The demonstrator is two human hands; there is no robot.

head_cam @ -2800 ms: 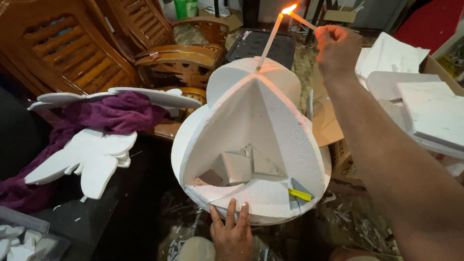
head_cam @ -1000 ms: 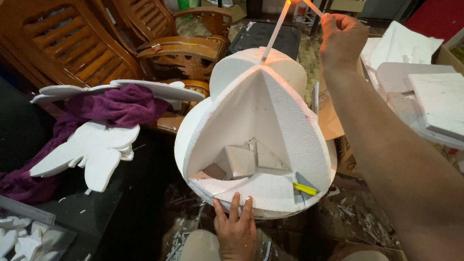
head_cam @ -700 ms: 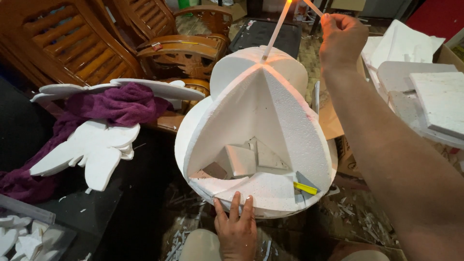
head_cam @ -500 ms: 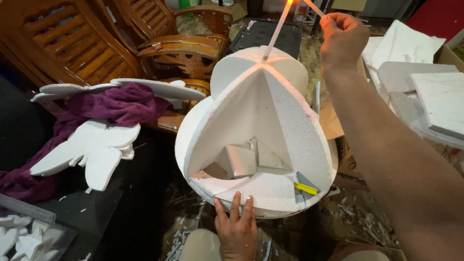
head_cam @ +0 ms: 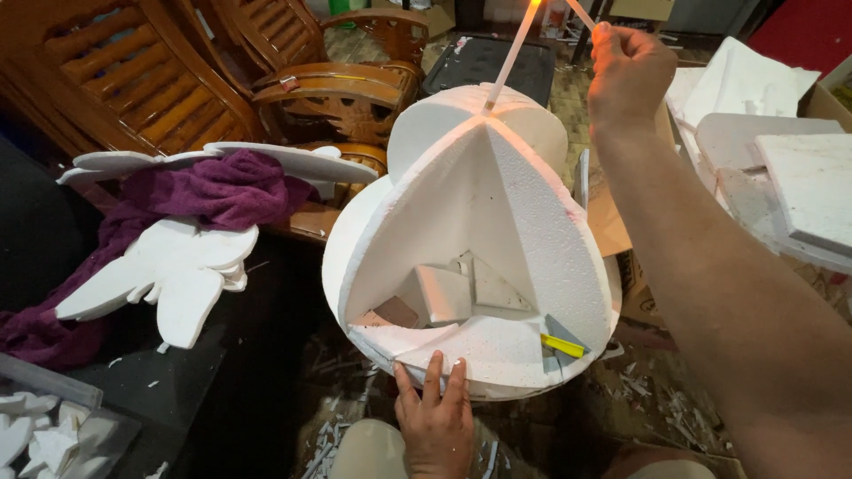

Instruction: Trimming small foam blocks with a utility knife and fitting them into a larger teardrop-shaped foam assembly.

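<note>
1. One white foam sphere (head_cam: 479,257), frame centre, wedge cut open.
2. Two wooden chairs (head_cam: 293,80), upper left.
3. One purple cloth (head_cam: 213,191), left, among foam cutouts (head_cam: 169,270).
4. Right hand (head_cam: 626,75), top, fingers pinching one thin stick (head_cam: 510,58) touching the sphere's top.
5. Left hand (head_cam: 435,417), bottom centre, fingers flat, spread on the sphere's lower edge.
6. One yellow cutter (head_cam: 564,346) inside the wedge, lower right.

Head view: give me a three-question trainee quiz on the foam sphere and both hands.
1. True or false: the left hand presses on the lower front edge of the white foam sphere.
2. What does the right hand pinch? A) thin stick B) purple cloth C) yellow piece
3. Fill in: the white stick stands at the sphere's ____.

Key: 1 true; 2 A; 3 top. The purple cloth lies to the left; the yellow piece lies inside.
</note>
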